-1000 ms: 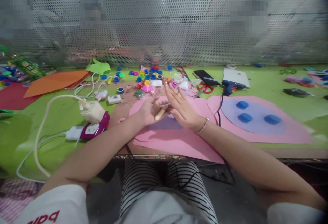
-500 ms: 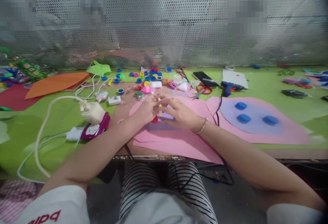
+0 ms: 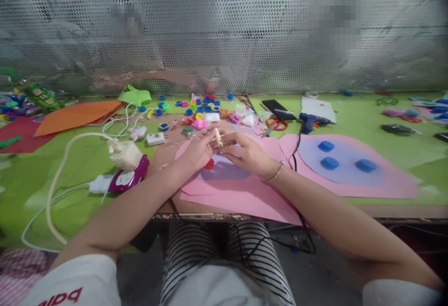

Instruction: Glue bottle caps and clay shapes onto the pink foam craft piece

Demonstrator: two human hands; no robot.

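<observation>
A small, elongated cream-coloured piece, like modelling clay (image 3: 218,137), is held between my two hands above the paper. My left hand (image 3: 200,149) is closed on its left side; my right hand (image 3: 249,155) pinches its lower end with the fingertips. Below them lies a purple paper shape (image 3: 227,171) on pink paper (image 3: 241,198). A red bottle cap (image 3: 209,164) sits on the purple shape beside my left hand. Some blue shows under my right fingers, mostly hidden.
On the right, a second purple shape (image 3: 308,171) bears blue caps (image 3: 329,163). Behind are orange-handled scissors (image 3: 276,123), a blue glue gun (image 3: 312,121) and a black phone (image 3: 278,109). A purple power strip (image 3: 129,177) with cables stands left. Loose caps (image 3: 199,109) lie at the back.
The cream piece has turned and tilted between my fingers, raised slightly. My fingers have shifted, showing more of the purple paper and the red cap beneath. The view has moved slightly.
</observation>
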